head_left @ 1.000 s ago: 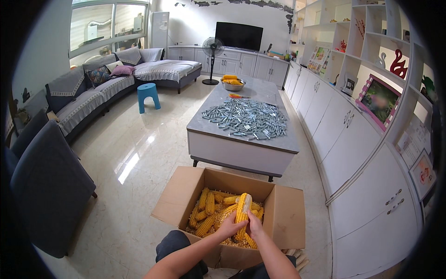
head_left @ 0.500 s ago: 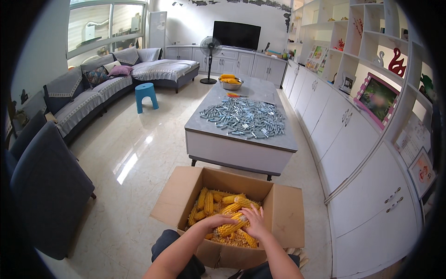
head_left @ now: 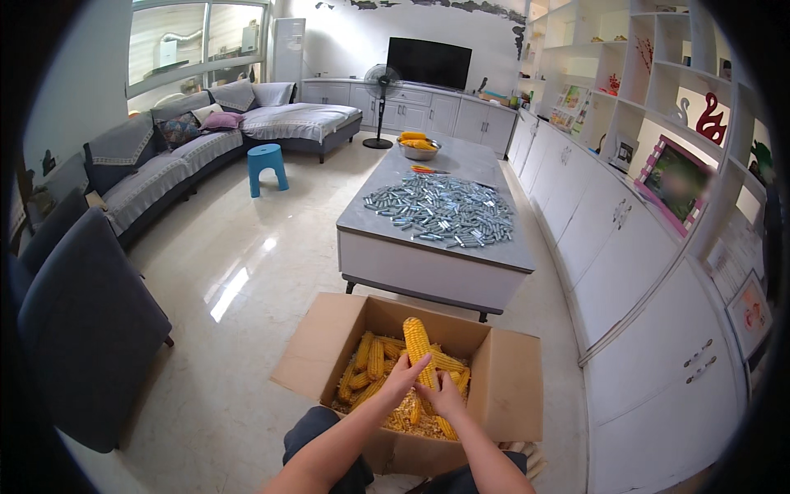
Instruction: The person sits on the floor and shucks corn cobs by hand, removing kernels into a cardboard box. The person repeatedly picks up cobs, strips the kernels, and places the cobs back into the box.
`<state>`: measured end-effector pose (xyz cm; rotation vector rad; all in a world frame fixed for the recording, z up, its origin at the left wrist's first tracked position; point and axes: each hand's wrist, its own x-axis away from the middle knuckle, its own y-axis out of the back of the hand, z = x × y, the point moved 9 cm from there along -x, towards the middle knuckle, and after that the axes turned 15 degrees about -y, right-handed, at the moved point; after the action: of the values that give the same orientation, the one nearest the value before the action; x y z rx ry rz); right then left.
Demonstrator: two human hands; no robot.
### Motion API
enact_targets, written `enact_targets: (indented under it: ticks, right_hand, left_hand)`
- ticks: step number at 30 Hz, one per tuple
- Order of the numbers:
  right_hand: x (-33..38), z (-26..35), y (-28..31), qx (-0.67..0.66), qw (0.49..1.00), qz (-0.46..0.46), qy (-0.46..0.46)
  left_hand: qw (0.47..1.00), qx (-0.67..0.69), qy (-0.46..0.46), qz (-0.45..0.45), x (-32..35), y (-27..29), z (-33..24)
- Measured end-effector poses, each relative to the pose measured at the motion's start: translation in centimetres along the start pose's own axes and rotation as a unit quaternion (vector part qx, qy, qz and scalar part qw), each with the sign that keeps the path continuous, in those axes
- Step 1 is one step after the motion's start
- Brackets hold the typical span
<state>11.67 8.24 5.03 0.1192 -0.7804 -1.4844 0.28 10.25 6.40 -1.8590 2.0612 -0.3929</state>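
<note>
A yellow corn cob (head_left: 417,345) stands upright above an open cardboard box (head_left: 506,387) on the floor in front of me. My left hand (head_left: 402,377) and my right hand (head_left: 444,398) both grip the cob at its lower end. The box holds several more corn cobs (head_left: 372,360) and loose kernels (head_left: 407,414). My forearms come in from the lower edge, over my dark trouser knees.
A long grey-topped coffee table (head_left: 387,251) stands just beyond the box, strewn with several small grey cylinders (head_left: 444,212); a metal bowl (head_left: 417,149) of yellow pieces sits at its far end. White cabinets (head_left: 650,329) line the right wall. A dark armchair (head_left: 82,329), grey sofa and blue stool (head_left: 267,168) stand left.
Half a second ago both hands were down in the box among the cobs. Now they have lifted one cob and hold it upright above the box.
</note>
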Motion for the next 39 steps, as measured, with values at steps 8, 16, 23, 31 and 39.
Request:
enact_targets:
  ticks: [8,16,23,31,39]
  right_hand:
    - [0.0,1.1,-2.2,-0.073,0.989,0.108,0.066]
    - [0.0,1.0,-1.8,-0.092,0.989,0.078,0.087]
    - [-0.6,-0.4,-1.8,-0.151,0.978,0.134,0.046]
    - [-2.0,-0.9,-2.9,-0.172,0.979,0.098,0.056]
    - [-3.5,-2.6,-3.7,-0.251,0.956,0.141,0.052]
  left_hand:
    - [0.998,-0.01,0.015,-0.053,-1.2,3.0,4.5]
    - [0.998,0.016,0.032,-0.052,-0.6,1.8,4.0]
    - [0.99,0.088,0.084,-0.074,-0.1,1.4,3.1]
    - [0.997,0.03,0.033,-0.064,-0.6,1.8,3.9]
    - [0.995,0.054,0.046,-0.076,-0.7,2.1,4.1]
